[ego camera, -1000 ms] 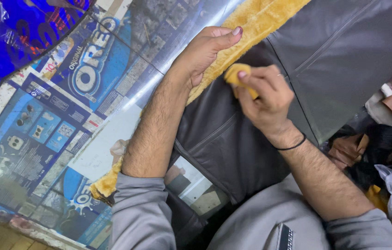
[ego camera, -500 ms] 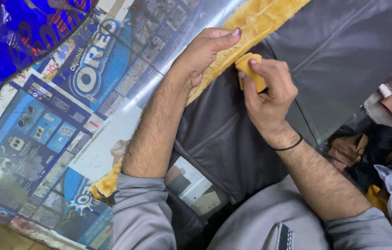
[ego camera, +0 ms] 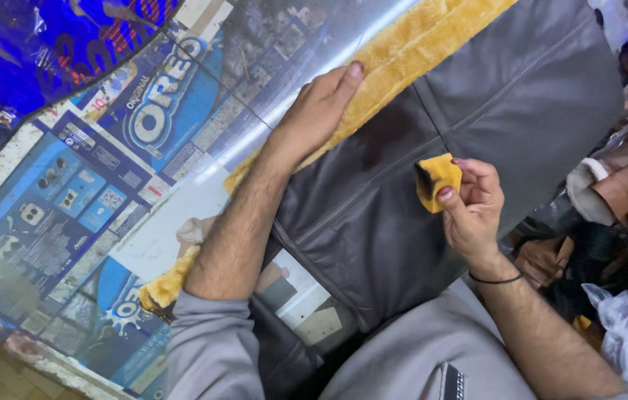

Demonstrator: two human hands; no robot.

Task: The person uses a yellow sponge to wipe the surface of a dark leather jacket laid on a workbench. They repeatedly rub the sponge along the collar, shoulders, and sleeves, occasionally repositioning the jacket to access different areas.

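Head view: my right hand [ego camera: 477, 204] pinches the yellow sponge [ego camera: 436, 180] by its edges, lifted just off the grey leather jacket [ego camera: 477, 96]. It looks light and squashy (one corner blackened). My left hand [ego camera: 321, 111] lies open, flat on the furry collar [ego camera: 410, 52].

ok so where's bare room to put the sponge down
Free: the grey leather between the fleece trim and the right hand holding the sponge. Crowded: the left hand covers the trim; clutter at the right edge.
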